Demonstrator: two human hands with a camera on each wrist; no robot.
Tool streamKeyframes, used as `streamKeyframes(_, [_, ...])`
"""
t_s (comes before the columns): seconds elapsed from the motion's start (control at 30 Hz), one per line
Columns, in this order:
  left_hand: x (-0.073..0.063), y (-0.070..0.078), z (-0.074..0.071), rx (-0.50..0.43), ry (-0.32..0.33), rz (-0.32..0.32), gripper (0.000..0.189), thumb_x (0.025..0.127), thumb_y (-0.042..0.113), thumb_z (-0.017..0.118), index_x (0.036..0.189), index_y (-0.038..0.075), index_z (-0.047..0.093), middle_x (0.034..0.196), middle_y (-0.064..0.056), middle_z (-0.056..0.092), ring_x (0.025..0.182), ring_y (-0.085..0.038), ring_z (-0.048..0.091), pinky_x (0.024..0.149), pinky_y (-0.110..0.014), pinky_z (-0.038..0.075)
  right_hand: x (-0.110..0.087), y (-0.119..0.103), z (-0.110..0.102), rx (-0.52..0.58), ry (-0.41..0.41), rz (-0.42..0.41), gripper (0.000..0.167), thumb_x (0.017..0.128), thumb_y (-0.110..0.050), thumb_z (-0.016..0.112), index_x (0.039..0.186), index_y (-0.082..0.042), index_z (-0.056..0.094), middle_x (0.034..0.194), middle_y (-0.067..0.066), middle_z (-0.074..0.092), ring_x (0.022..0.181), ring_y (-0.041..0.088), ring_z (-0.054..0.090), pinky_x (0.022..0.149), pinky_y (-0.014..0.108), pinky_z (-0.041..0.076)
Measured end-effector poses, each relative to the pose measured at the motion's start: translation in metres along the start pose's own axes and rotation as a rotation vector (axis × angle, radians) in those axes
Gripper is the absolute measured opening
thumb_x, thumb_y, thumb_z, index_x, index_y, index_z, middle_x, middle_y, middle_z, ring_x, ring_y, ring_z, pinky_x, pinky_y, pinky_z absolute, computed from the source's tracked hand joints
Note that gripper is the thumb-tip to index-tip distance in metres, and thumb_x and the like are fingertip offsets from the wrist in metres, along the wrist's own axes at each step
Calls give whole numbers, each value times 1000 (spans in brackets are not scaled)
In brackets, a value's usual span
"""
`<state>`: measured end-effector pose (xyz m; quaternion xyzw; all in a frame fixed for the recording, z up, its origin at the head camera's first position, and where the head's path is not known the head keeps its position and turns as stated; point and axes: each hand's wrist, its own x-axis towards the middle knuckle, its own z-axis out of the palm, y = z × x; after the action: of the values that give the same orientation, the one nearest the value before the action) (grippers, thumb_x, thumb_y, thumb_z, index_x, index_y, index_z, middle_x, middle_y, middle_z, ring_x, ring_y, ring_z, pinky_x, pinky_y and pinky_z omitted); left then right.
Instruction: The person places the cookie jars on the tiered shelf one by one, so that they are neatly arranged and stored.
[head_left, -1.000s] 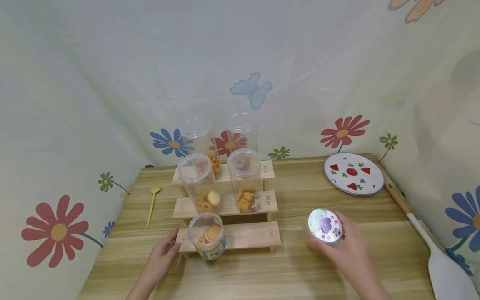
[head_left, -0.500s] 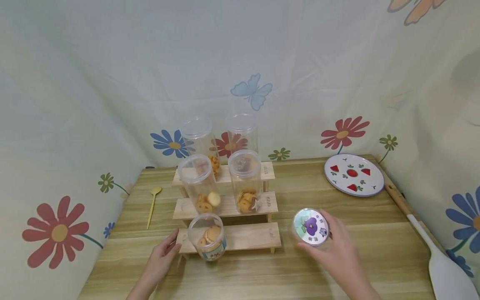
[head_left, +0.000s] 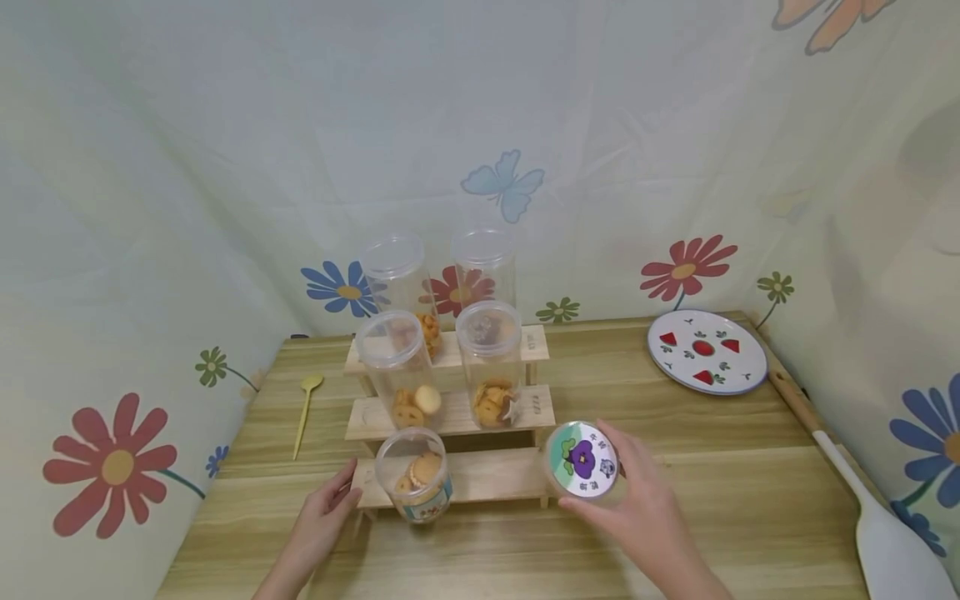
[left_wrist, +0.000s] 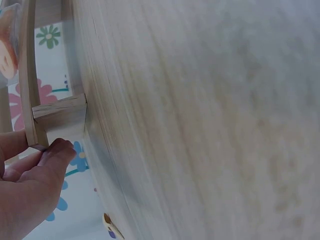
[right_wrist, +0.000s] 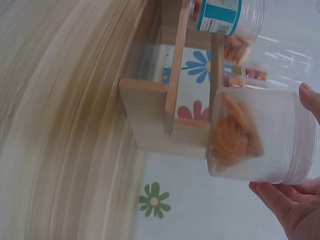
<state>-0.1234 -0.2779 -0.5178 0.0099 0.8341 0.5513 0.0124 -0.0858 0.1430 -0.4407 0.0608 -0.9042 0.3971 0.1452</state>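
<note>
My right hand [head_left: 641,517] grips a clear plastic jar of cookies [right_wrist: 272,135] near its lid, which has a purple flower label. The jar is beside the right end of the bottom step of a wooden tiered display rack [head_left: 498,477]. In the right wrist view a few orange-brown cookies show inside, and the jar hangs above the table. With thumb and fingers, my left hand [head_left: 318,525] pinches the left end of that bottom step, as the left wrist view shows. A shorter cookie jar [head_left: 412,475] with a blue label stands on the step's left part.
Two tall lidded jars, one holding cookies [head_left: 408,406] and the other with crackers [head_left: 492,400], stand on the middle step. Two more jars are on the top step. A yellow spoon [head_left: 303,417] lies left; a watermelon-patterned plate [head_left: 678,367] and a white spatula [head_left: 900,550] lie right.
My right hand has carried the jar leftward, from the open table to the right end of the bottom step. The left hand has stayed at the rack's left end.
</note>
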Motion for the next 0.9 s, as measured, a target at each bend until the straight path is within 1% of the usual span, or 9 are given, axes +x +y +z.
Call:
streamKeyframes(0.17, [0, 2, 0, 5, -4, -18, 49, 100, 6, 52, 142, -11, 34, 146, -26, 33, 127, -40, 43, 98, -27, 41, 1, -9, 9, 40, -33, 4, 107, 57, -69, 78, 146, -27, 37, 138, -3, 46, 122, 22, 48, 94, 49, 47])
streamKeyframes(0.27, [0, 3, 0, 7, -8, -12, 49, 100, 6, 51, 142, -12, 34, 146, -27, 33, 127, -40, 43, 99, -30, 40, 2, -13, 14, 45, -53, 7, 106, 57, -70, 78, 145, -30, 36, 138, -4, 45, 122, 22, 48, 94, 50, 47])
streamKeyframes(0.4, [-1, 4, 0, 9, -5, 5, 49, 100, 6, 52, 141, -13, 34, 145, -29, 34, 126, -41, 44, 98, -26, 41, 4, -17, 20, 56, -65, -14, 104, 57, -71, 77, 145, -31, 37, 138, -7, 45, 122, 19, 49, 95, 48, 47])
streamKeyframes(0.5, [-1, 3, 0, 11, -1, 16, 49, 100, 6, 52, 141, -13, 35, 144, -29, 35, 125, -42, 44, 96, -23, 42, 5, -19, 25, 61, -75, -31, 105, 56, -72, 77, 145, -30, 39, 136, -8, 46, 120, 17, 50, 95, 47, 47])
streamKeyframes(0.67, [-1, 1, 0, 15, 5, 28, 49, 99, 6, 53, 140, -14, 35, 143, -30, 35, 124, -42, 45, 95, -18, 41, 6, -22, 33, 64, -99, -39, 106, 55, -73, 76, 145, -28, 41, 135, -8, 47, 119, 18, 51, 94, 47, 47])
streamKeyframes(0.8, [-1, 1, 0, 19, 4, 24, 49, 99, 6, 53, 140, -13, 35, 143, -30, 35, 124, -42, 45, 96, -23, 42, 6, -23, 38, 66, -107, -71, 105, 57, -73, 75, 145, -29, 40, 136, -9, 46, 120, 16, 50, 95, 46, 47])
streamKeyframes(0.9, [-1, 1, 0, 20, 3, 21, 49, 100, 7, 52, 141, -13, 35, 144, -30, 35, 125, -42, 44, 98, -26, 41, 7, -23, 42, 70, -105, -104, 105, 58, -73, 74, 145, -25, 41, 137, -10, 46, 121, 14, 49, 97, 44, 46])
